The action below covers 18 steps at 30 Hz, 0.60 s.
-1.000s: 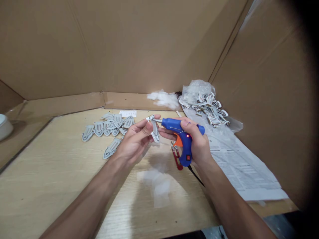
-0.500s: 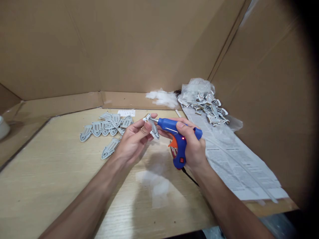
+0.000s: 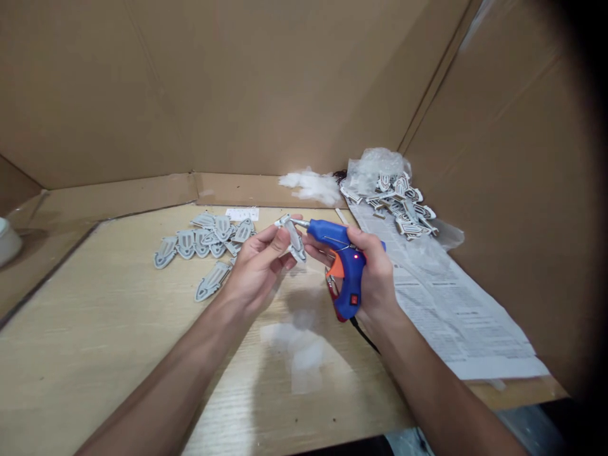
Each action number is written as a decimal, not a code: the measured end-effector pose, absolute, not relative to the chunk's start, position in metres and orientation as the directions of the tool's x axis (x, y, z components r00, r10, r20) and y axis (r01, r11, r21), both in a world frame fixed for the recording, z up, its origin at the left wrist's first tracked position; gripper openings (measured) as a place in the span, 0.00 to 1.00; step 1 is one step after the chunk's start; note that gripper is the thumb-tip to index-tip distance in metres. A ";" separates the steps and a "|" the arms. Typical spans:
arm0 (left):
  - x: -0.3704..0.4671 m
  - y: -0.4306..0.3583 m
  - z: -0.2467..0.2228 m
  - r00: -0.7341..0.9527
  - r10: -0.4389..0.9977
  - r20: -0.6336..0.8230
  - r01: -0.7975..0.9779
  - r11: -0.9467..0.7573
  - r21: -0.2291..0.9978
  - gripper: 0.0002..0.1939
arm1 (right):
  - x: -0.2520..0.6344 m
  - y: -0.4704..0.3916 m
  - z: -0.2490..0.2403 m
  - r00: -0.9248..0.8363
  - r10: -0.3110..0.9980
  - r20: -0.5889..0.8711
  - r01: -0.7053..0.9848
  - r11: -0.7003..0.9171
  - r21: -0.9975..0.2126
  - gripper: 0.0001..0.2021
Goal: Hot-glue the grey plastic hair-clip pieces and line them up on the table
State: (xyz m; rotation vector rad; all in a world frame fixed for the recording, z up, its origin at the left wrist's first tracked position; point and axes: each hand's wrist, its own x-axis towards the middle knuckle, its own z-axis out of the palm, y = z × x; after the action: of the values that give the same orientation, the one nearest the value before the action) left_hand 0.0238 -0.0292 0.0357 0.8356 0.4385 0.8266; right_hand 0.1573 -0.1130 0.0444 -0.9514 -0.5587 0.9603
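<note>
My left hand [image 3: 256, 263] pinches a small grey-and-white shield-shaped piece [image 3: 296, 242], tilted on edge above the table. In my right hand [image 3: 379, 272] is a blue hot glue gun [image 3: 349, 269] with an orange trigger and a lit red light. Its metal nozzle points left, at the upper end of the piece; whether it touches cannot be made out. My fingers partly hide the gun's rear and the piece. Left of my left hand lies a group of similar grey pieces [image 3: 209, 237], with one single piece [image 3: 212, 282] closer to me.
Several more pieces [image 3: 403, 202] are heaped beside clear plastic wrap [image 3: 377, 171] on newspaper [image 3: 456, 316] at right. White fluffy material [image 3: 311, 185] sits by the back cardboard wall [image 3: 266, 82]. A black cord [image 3: 365, 335] hangs from the gun. A white container [image 3: 7, 244] stands far left.
The glue gun has shifted slightly right, its nozzle drawn back a little from the piece. A long pale stick seen over the newspaper is out of sight now. My left hand barely moved.
</note>
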 end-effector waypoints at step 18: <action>-0.028 0.039 0.007 -0.219 0.942 0.254 0.533 -0.102 0.840 0.18 | 0.204 -0.097 0.015 0.640 0.757 0.132 0.204 -0.002 -0.979 0.27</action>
State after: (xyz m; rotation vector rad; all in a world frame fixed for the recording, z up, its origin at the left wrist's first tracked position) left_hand -0.0282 0.0395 0.0073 1.6118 1.7452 1.2666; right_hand 0.2042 -0.0970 0.0147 -1.5484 -0.8282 0.5247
